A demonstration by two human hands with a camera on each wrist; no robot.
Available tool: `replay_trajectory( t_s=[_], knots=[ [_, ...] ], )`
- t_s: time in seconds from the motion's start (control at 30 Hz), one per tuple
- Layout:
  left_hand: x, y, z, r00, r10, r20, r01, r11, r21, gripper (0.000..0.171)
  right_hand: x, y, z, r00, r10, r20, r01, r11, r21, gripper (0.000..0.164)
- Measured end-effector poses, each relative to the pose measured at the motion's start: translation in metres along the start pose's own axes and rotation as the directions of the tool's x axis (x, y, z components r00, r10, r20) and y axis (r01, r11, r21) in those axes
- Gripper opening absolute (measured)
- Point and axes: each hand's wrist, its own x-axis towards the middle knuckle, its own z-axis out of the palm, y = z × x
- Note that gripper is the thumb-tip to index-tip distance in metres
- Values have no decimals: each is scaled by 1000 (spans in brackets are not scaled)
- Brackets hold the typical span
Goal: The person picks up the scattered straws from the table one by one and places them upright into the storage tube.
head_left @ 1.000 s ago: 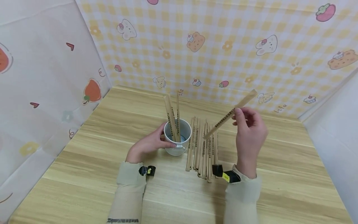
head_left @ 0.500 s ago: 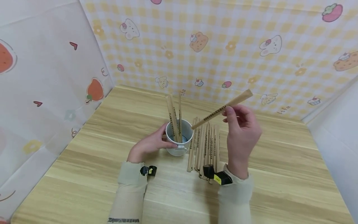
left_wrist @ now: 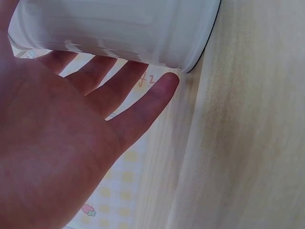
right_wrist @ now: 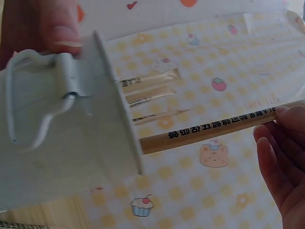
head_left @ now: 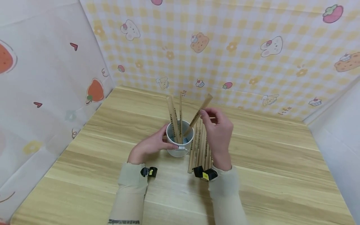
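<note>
A small white metal pail (head_left: 177,152) with a folded wire handle (right_wrist: 40,114) stands on the table. My left hand (head_left: 152,143) holds it from the left, thumb at the rim and fingers along its far side. Several straws in brown paper wrappers (head_left: 171,109) lean upright inside. Between thumb and fingertips, my right hand (head_left: 218,131) pinches another paper-wrapped straw (right_wrist: 205,126). That straw slants down to the left, its lower end inside the pail's mouth and its upper end sticking out above my fingers.
Right of the pail lies a row of paper-wrapped straws (head_left: 197,143), partly hidden under my right hand and wrist. The wooden table (head_left: 281,175) meets a checked cloth backdrop (head_left: 225,62) behind and a white cloth (head_left: 50,93) at left.
My right hand has moved left and down with its straw, from over the row to the pail, and the straw's lower end has gone inside. The left hand keeps its hold on the pail.
</note>
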Motion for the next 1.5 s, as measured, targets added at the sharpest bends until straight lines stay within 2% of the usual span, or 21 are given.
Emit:
replay_trajectory(
  t_s=[0.33,0.63,1.1,1.3,1.5],
  knots=[
    [-9,21,8,999,-29,24,30,999,-20,84,-16,15,18,990,17,141,-1,994,-110,19],
    [-7,23,7,999,-49,17,50,999,-16,86,-21,21,28,971,103,214,-64,981,-182,17],
    [-7,28,4,999,-49,7,49,999,11,89,-23,32,39,935,232,269,-150,944,-294,21],
    [-6,24,2,999,-48,-17,49,998,34,90,-22,32,40,924,254,287,-164,939,-303,21],
    [-2,7,0,999,-28,-28,29,998,51,91,-22,33,40,923,252,289,-163,940,-300,21]
  ],
)
